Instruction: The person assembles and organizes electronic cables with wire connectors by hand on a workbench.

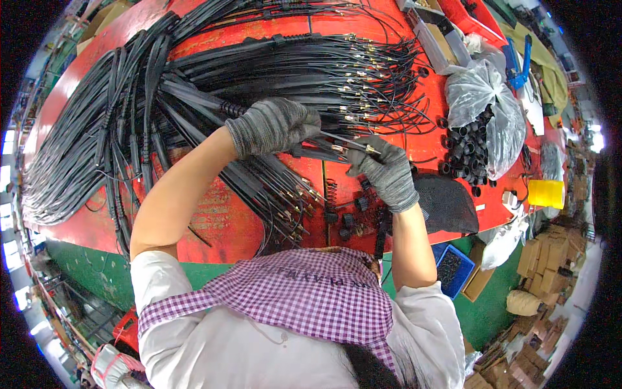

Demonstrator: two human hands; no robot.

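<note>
My left hand [275, 127], in a grey knit glove, is closed around a thin cable [338, 138]. My right hand [387, 172], gloved alike, pinches the same cable near its small metal end, just right of the left hand. The short stretch between the hands looks taut. Beyond them lies a thick bundle of black cables [259, 71], its many metal-tipped ends fanned to the right. A smaller bundle [259, 188] runs under my left forearm toward the table's near side. Small black parts [350, 220] lie just in front of my right hand.
The red table [214, 227] carries a clear plastic bag [483, 97] beside a heap of black rings [468, 149] on the right. A yellow roll [546, 194], a blue tool [518, 65] and a red bin [476, 23] are farther right. Below the edge sits a blue crate [455, 269].
</note>
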